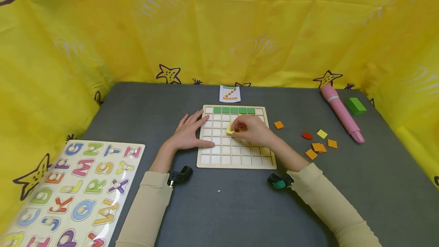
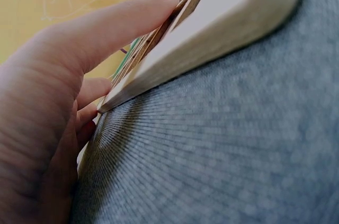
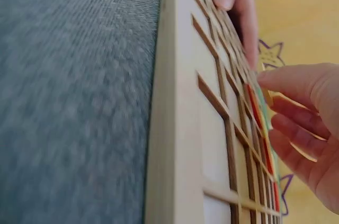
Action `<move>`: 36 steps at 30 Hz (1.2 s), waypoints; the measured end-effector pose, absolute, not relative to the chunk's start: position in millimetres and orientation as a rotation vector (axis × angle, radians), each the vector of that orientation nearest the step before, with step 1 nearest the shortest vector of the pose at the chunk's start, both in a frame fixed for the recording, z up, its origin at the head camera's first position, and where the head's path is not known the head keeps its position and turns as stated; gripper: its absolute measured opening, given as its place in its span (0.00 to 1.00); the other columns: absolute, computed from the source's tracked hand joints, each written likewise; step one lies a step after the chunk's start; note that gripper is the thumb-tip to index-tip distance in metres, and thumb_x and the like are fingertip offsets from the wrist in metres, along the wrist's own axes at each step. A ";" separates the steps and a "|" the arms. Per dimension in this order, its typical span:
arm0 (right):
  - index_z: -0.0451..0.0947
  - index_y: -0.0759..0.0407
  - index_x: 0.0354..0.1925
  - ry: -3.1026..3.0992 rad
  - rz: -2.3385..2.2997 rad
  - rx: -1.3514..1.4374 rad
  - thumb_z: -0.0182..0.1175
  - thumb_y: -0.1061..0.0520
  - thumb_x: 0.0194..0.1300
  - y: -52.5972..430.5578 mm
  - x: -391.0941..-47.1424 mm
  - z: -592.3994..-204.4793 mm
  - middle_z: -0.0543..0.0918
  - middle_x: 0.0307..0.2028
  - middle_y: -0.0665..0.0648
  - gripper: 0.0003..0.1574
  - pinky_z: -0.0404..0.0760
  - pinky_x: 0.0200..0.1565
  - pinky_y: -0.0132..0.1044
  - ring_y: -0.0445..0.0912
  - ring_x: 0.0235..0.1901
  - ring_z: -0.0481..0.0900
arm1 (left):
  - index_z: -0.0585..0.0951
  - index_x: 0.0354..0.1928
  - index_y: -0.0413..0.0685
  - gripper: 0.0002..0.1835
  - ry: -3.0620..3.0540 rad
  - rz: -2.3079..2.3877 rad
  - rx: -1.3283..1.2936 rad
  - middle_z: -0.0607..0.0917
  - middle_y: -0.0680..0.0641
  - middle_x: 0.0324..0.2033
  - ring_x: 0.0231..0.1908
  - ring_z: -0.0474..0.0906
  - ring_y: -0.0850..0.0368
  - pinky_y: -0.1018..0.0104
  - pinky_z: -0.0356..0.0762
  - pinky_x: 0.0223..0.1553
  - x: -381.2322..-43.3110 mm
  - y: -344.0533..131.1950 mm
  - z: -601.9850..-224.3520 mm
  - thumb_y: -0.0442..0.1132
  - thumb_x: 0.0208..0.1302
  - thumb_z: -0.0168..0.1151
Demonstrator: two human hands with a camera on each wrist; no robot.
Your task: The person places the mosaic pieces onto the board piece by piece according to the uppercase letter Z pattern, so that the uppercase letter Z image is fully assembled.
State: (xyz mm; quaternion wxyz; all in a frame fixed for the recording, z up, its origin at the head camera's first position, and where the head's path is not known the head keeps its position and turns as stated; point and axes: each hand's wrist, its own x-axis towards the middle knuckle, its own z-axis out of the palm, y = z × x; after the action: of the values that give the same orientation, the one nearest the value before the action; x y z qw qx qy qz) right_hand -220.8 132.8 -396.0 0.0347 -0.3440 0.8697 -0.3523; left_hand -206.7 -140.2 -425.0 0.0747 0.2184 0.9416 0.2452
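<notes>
A square wooden grid board [image 1: 236, 166] with white cells lies on the dark table. Green square tiles [image 1: 234, 110] fill part of its far row, and red pieces [image 3: 255, 106] show in its cells in the right wrist view. My left hand [image 1: 186, 132] rests at the board's left side, fingers spread, the thumb [image 2: 124, 25] reaching over the rim. Over the middle of the grid, my right hand [image 1: 254, 129] pinches a yellow tile [image 1: 229, 130] between thumb and fingertips. That hand hides several cells in the head view.
Behind the board lies a small pattern card [image 1: 230, 93]. Loose orange tiles [image 1: 319, 148], a red piece [image 1: 307, 135] and a yellow square [image 1: 322, 133] lie to the right. Farther out are a pink marker-shaped object [image 1: 342, 113] and a green block [image 1: 356, 106]. A letter puzzle [image 1: 114, 147] occupies the left.
</notes>
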 end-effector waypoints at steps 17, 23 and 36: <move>0.85 0.58 0.47 2.663 -1.103 -1.111 0.62 0.61 0.67 158.8 -210.4 -396.0 0.85 0.46 0.52 0.11 0.79 0.49 0.43 0.46 0.47 0.79 | 0.54 0.77 0.51 0.57 2.814 0.744 0.670 0.46 0.45 0.76 0.75 0.40 0.50 0.48 0.28 0.71 -207.2 -133.8 -425.4 0.67 0.50 0.68; 0.85 0.58 0.44 2.910 -1.036 -0.923 0.64 0.62 0.65 218.9 -200.9 -394.0 0.85 0.42 0.54 0.09 0.80 0.42 0.46 0.49 0.40 0.79 | 0.55 0.77 0.50 0.57 2.821 0.775 0.658 0.47 0.44 0.76 0.75 0.41 0.48 0.48 0.27 0.71 -204.8 -138.1 -424.4 0.66 0.50 0.69; 0.83 0.64 0.44 3.090 -0.735 -0.576 0.68 0.62 0.59 320.2 -178.8 -391.2 0.82 0.38 0.62 0.14 0.75 0.40 0.50 0.54 0.36 0.79 | 0.54 0.77 0.52 0.57 2.819 0.743 0.627 0.45 0.46 0.77 0.75 0.39 0.51 0.50 0.26 0.71 -206.8 -138.7 -426.1 0.68 0.50 0.67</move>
State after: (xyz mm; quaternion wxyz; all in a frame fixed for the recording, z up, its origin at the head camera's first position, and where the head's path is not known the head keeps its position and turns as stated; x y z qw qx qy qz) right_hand -178.8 320.2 -391.2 -0.0430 -0.1783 0.9564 -0.2274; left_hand -206.8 -138.7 -426.1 0.0799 0.2095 0.9424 0.2484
